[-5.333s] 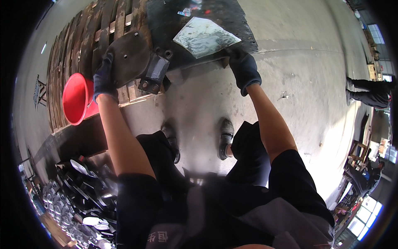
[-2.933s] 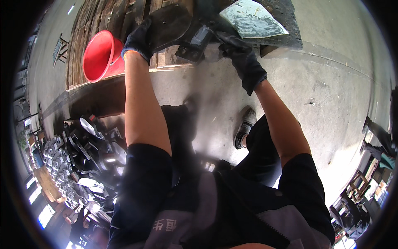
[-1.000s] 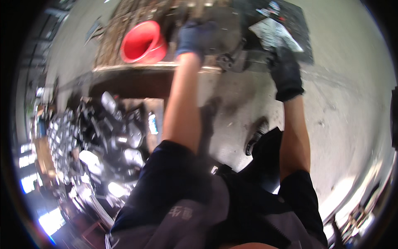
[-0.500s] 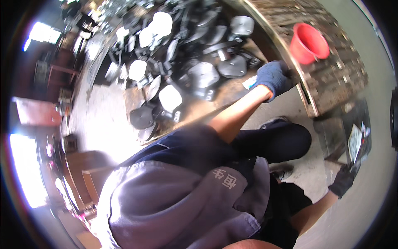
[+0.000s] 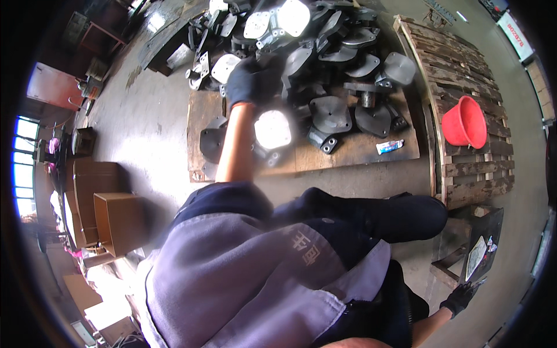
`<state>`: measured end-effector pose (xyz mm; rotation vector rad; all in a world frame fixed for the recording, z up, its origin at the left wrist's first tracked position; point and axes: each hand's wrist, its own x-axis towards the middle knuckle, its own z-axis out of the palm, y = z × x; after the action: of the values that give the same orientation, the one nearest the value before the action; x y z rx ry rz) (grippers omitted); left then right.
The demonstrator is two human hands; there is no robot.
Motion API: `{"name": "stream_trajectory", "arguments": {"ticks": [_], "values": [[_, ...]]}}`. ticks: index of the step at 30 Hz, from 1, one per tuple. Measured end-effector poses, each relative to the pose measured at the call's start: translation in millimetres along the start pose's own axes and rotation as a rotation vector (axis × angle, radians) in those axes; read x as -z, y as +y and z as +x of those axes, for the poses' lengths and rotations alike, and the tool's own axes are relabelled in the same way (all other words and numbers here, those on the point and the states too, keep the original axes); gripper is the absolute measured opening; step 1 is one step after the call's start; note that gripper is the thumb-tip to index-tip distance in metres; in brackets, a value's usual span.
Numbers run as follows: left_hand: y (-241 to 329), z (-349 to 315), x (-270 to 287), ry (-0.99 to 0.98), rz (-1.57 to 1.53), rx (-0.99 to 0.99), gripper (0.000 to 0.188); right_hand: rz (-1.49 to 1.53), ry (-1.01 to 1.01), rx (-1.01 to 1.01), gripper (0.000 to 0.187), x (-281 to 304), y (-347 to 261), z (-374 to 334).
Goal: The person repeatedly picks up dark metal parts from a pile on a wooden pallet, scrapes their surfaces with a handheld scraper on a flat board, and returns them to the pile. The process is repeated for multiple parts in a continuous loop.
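Okay, so your left hand [image 5: 249, 84], in a dark blue glove, was right in among the pile of metal plates [image 5: 293, 17], over near the left end of the heap. The fingers blurred into the dark parts behind them, so I couldn't tell how far open they were or whether they had hold of anything. A pale plate [image 5: 225, 68] sat just beside the glove on its left, and your bare forearm [image 5: 237, 145] ran down between a dark plate [image 5: 212, 145] on the left and a really bright, shiny one [image 5: 272, 129] on the right. Further right, a grey plate with small holes [image 5: 331, 114] lay near the front of the wooden board [image 5: 360, 153] under the heap, and a little white and blue tube [image 5: 390, 146] lay by itself near the board's right corner.

Your right hand [image 5: 459, 298] was way off at the lower right, gloved too, at the near end of a dark bench [image 5: 493, 223] with a whitish sheet [image 5: 476, 258] on it. It was too small to tell how its fingers stood or if they gripped anything. The red bucket [image 5: 464, 123] was on the wooden pallet [image 5: 458, 64], well apart from both hands.
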<state>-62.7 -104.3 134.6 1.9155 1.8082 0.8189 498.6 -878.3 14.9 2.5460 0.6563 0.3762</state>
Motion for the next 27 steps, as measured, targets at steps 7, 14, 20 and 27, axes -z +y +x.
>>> {"name": "stream_trajectory", "arguments": {"ticks": [7, 14, 20, 27], "values": [[-184, 60, -40, 0.136, 0.130, 0.205, 0.037, -0.120, -0.172, -0.172, 0.047, 78, -59, 1], [-222, 79, -34, 0.195, 0.198, 0.531, 0.042, 0.068, -0.103, -0.236, 0.048, 85, -59, -2], [-302, 87, -17, 0.203, 0.231, 0.685, 0.065, 0.881, 0.048, -0.276, 0.048, 27, -34, 7], [-243, 47, 1, 0.439, 0.772, 0.555, 0.047, 1.562, 0.057, -0.589, 0.048, 52, -78, 5]]}}
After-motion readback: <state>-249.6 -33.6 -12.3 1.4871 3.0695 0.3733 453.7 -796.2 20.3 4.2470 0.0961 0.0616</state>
